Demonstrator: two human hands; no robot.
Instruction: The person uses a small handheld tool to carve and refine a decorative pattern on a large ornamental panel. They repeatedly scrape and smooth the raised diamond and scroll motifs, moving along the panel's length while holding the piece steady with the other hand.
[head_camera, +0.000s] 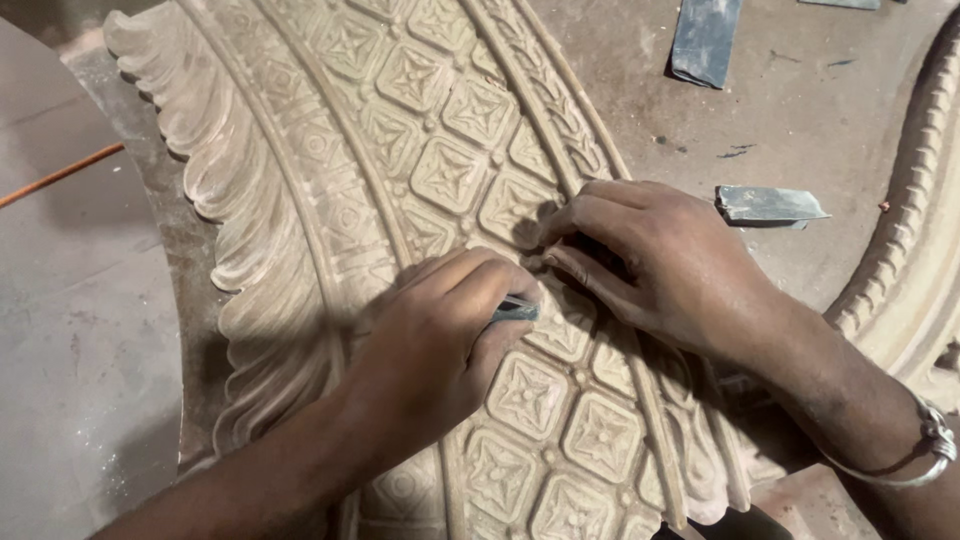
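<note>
Overhead, a person's left hand (440, 340) had its fingers pinched round a small grey-green scraping blade (518, 309), its long axis roughly level, tip pointing right onto a carved pale arch panel (330, 150). The right hand (650, 260) rested beside it, fingers pressed together on the relief. The blade looked thin, stiff and light, best gripped near its middle. Two flat metal scrapers (768, 204) lay on the dusty tabletop (800, 110).
</note>
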